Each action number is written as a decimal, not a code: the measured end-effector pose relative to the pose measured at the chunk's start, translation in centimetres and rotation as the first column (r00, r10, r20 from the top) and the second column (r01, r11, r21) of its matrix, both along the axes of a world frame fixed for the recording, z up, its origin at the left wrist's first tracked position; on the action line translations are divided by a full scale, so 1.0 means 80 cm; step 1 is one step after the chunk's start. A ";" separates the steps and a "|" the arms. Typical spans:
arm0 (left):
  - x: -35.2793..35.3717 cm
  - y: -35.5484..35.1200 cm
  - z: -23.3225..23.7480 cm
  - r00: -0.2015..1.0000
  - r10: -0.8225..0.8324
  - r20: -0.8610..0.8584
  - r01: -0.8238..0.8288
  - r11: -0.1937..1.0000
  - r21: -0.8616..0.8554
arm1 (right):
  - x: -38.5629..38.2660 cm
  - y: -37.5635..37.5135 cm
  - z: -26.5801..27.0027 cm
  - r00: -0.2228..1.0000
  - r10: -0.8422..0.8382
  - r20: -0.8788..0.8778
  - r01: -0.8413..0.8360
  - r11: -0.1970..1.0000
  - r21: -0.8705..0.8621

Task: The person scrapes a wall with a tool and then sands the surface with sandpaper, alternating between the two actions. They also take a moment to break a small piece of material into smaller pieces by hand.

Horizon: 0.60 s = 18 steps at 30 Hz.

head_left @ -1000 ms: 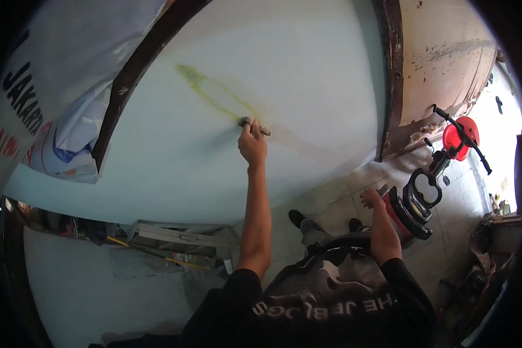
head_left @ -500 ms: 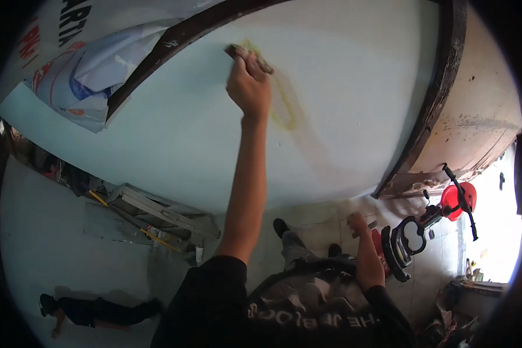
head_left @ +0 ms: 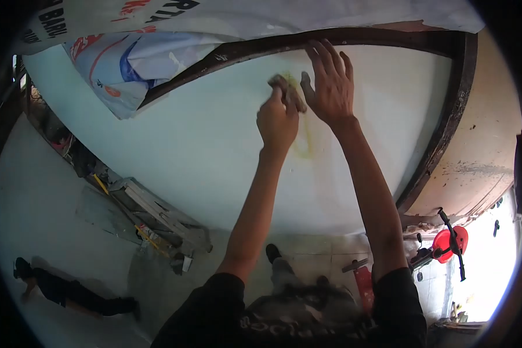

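Observation:
My left hand (head_left: 278,122) is closed round a brownish piece (head_left: 296,98), a block or folded cloth whose material I cannot make out, against the pale wall panel (head_left: 214,133). Beside it on the right, my right hand (head_left: 334,93) has its fingers spread and holds nothing, with its fingertips over the lower edge of the dark wooden frame (head_left: 388,39). A faint yellow-green mark (head_left: 303,145) shows on the panel below the brownish piece.
A printed plastic sheet (head_left: 156,55) hangs at the upper left. A folded ladder (head_left: 162,214) lies at the lower left, near a person (head_left: 75,293) in dark clothes. At the right are a red seat (head_left: 446,243) with black handlebars and a bright opening.
My right hand has come up from low on the right to the panel, its fingers now spread. The view has shifted, and my left hand still grips the brownish piece over the yellow-green mark.

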State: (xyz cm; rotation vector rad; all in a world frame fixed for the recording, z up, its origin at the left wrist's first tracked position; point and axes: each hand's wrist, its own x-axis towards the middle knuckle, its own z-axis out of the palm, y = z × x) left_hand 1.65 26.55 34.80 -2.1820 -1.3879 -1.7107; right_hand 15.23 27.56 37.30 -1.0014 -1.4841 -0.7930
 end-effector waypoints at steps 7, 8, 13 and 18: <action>-0.001 0.049 -0.102 0.991 0.125 -0.042 -0.121 0.989 0.090 | -0.008 0.015 -0.005 0.995 -0.099 -0.028 0.099 0.995 -0.009; -0.002 0.043 -0.123 0.990 0.131 -0.057 -0.127 0.990 0.058 | -0.007 0.015 -0.005 0.994 -0.105 -0.037 0.105 0.994 -0.007; -0.007 0.016 -0.128 0.986 0.078 -0.145 -0.114 0.959 -0.261 | 0.001 0.013 -0.010 0.997 -0.077 0.012 0.077 0.997 0.000; 0.009 0.026 0.025 0.991 0.103 0.085 -0.120 0.968 0.223 | -0.001 0.027 -0.018 0.997 0.044 -0.062 -0.044 0.999 0.003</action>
